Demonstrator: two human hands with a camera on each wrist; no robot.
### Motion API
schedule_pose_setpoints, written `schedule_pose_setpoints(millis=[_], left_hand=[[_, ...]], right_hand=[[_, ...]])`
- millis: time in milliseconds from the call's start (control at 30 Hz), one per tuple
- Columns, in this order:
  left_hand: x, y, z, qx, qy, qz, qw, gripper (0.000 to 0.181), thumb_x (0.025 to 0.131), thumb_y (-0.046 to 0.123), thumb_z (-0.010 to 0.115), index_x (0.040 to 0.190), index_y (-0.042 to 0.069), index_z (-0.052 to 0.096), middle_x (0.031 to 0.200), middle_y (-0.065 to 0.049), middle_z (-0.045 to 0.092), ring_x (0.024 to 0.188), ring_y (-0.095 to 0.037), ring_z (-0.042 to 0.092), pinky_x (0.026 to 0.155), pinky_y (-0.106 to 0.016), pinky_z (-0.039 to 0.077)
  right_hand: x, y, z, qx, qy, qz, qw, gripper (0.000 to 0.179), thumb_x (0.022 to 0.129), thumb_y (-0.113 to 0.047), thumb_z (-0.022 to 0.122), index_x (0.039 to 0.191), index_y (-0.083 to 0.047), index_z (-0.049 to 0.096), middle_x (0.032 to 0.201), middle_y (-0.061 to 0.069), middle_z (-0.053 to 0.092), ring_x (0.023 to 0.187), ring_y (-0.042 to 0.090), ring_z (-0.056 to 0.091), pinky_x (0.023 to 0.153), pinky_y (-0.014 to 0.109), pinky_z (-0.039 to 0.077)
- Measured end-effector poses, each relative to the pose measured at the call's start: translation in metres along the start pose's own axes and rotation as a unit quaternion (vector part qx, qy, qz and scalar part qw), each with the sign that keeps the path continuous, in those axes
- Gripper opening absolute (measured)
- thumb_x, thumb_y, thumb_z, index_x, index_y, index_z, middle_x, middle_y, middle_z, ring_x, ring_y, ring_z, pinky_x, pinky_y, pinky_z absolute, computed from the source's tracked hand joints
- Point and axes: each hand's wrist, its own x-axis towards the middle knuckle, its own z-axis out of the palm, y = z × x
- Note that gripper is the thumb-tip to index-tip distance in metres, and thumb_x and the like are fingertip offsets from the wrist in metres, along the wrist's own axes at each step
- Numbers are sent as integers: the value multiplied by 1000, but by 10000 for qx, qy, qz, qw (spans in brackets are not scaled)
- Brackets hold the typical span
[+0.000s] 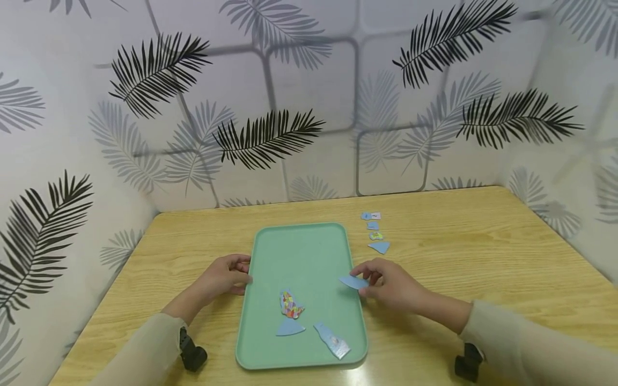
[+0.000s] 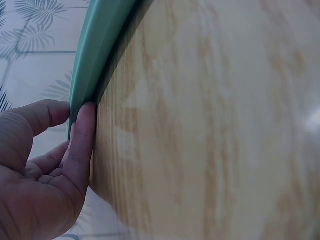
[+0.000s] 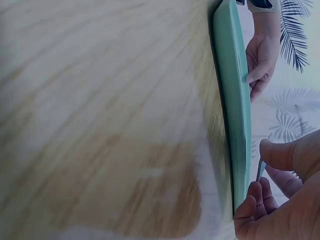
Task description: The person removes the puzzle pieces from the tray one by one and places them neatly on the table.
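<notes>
My left hand holds the left rim of a green tray, thumb on one side of the edge and fingers on the other, as the left wrist view shows. Over the tray's right edge, my right hand pinches a light blue, wedge-shaped flat piece between thumb and fingers. In the right wrist view that piece appears edge-on. Lying in the tray are a multicoloured patterned piece, a blue fan-shaped piece just below it, and a long blue piece toward the front right corner.
Behind the right hand, a column of small flat pieces lies on the wooden table: a blue triangular one, a green and yellow one, a blue one and a blue-and-white one. A leaf-patterned wall stands behind.
</notes>
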Motion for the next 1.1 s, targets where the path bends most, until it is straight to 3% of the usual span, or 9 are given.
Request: schedule_pose_setpoints(millis=[233, 467, 667, 1100], left_hand=[[2, -3, -1, -54, -33, 55, 10000, 57, 88, -2, 64, 140, -8, 42, 108, -16, 53, 91, -21, 58, 74, -36, 58], [2, -4, -2, -71, -62, 48, 9999, 58, 88, 0, 65, 141, -7, 41, 109, -16, 52, 91, -21, 58, 74, -36, 58], [2, -3, -2, -68, -86, 45, 9999, 59, 88, 1, 66, 141, -7, 41, 109, -16, 52, 92, -22, 57, 74, -37, 58], [2, -3, -2, -76, -70, 45, 9999, 58, 88, -1, 65, 140, -7, 42, 107, -16, 53, 91, -21, 58, 74, -37, 58]], right_hand=[[3, 11, -12, -211, 198, 226, 9993, 28, 83, -2, 75, 110, -8, 70, 95, 5, 57, 88, 22, 54, 67, 31, 51], [4, 24, -26, -337, 296, 196, 9988, 28, 84, -1, 73, 111, -7, 69, 97, 7, 58, 92, 25, 56, 73, 34, 50], [9, 36, -37, -461, 253, 330, 9981, 28, 85, -3, 74, 112, -7, 69, 98, 7, 58, 93, 25, 57, 77, 36, 50], [20, 53, -54, -716, 12, 162, 9973, 27, 84, 0, 73, 110, -5, 70, 99, 8, 60, 89, 23, 54, 77, 37, 49]])
